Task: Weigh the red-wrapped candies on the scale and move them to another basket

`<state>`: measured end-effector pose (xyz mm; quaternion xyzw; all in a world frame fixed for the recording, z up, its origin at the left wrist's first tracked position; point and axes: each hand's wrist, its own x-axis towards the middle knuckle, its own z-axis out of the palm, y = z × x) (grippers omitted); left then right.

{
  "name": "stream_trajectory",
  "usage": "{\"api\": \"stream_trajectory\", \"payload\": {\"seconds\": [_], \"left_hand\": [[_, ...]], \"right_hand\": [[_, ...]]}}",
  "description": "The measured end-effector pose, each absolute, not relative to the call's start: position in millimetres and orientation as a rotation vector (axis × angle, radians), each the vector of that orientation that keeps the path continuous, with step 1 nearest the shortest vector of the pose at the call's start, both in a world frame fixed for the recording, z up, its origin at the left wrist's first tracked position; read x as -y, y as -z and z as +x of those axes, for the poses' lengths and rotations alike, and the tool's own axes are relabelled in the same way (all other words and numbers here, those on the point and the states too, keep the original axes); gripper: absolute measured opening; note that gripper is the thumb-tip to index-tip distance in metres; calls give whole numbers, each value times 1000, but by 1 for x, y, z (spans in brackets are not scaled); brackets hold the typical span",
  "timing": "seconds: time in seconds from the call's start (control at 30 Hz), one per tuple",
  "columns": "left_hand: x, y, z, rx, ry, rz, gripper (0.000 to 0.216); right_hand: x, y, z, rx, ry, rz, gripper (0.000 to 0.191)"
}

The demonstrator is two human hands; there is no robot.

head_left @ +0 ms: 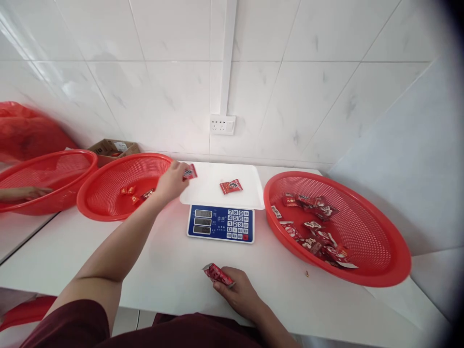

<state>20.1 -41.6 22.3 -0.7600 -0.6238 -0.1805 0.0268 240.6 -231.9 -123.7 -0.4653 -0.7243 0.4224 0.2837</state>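
Observation:
My left hand point(173, 181) is closed on a small red snack packet point(190, 171), held above the left edge of the scale's white tray point(195, 193). Another red snack packet point(231, 186) lies flat on that tray. Below the tray shows the scale's blue keypad and display panel point(220, 224). Near the table's front edge, my right hand point(237, 292) grips a red snack packet point(218, 275); whether more packets sit behind it I cannot tell. A red basket point(90, 205) with a few small packets stands partly behind my left forearm.
At right, a large red basket point(395, 261) holds several snack packets. Far left, another person's hand point(31, 193) reaches into a further red basket point(78, 162). A cardboard box point(108, 150) and red plastic bag point(32, 130) sit against the tiled wall, which carries a socket point(222, 124).

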Motion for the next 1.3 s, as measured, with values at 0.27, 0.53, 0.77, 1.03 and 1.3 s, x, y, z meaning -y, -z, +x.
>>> {"api": "stream_trajectory", "payload": {"seconds": [0.27, 0.53, 0.77, 1.03, 1.3], "left_hand": [[35, -9, 49, 1661, 548, -2388, 15], [23, 10, 144, 1480, 444, -2846, 23], [29, -16, 80, 1687, 607, -2536, 25], [73, -27, -7, 1956, 781, -2217, 21], [146, 22, 76, 1827, 1426, -3681, 33]], "right_hand": [[232, 122, 241, 1961, -1136, -1237, 38], [234, 121, 239, 1899, -1128, -1285, 37], [233, 120, 241, 1943, -1105, -1257, 37], [230, 120, 241, 1670, -1354, -1185, 35], [193, 64, 241, 1321, -1496, -1057, 44]]}}
